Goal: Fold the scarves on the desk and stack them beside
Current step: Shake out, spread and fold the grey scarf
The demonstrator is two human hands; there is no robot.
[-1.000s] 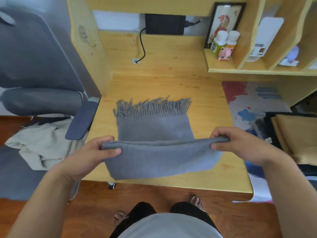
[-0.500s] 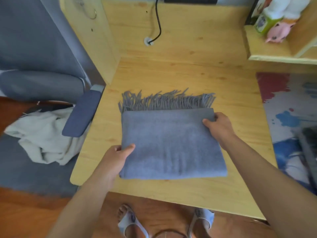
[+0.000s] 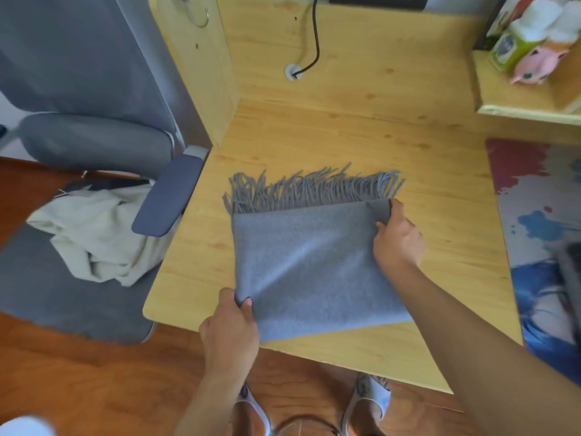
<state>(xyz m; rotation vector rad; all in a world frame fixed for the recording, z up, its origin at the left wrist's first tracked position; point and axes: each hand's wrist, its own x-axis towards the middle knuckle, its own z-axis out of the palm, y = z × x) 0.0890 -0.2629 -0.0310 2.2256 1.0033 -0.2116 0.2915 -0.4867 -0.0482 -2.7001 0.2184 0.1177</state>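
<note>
A folded grey scarf (image 3: 308,265) lies on the wooden desk (image 3: 361,140), its fringe pointing away from me. My left hand (image 3: 231,328) pinches the scarf's near left corner and lifts it a little off the desk. My right hand (image 3: 397,237) grips the far right corner just below the fringe. The cloth between the two hands is pulled slightly taut, with a diagonal crease.
A grey office chair (image 3: 94,143) with a cream cloth (image 3: 94,234) on it stands left of the desk. A colourful mat (image 3: 540,215) covers the desk's right side. A black cable (image 3: 314,42) runs into a hole at the back. Bottles and a pink toy (image 3: 531,61) sit on a shelf.
The upper fold was laid down flat over the scarf. Then both hands took hold of opposite corners, the left near, the right far. The camera tilted down and closer.
</note>
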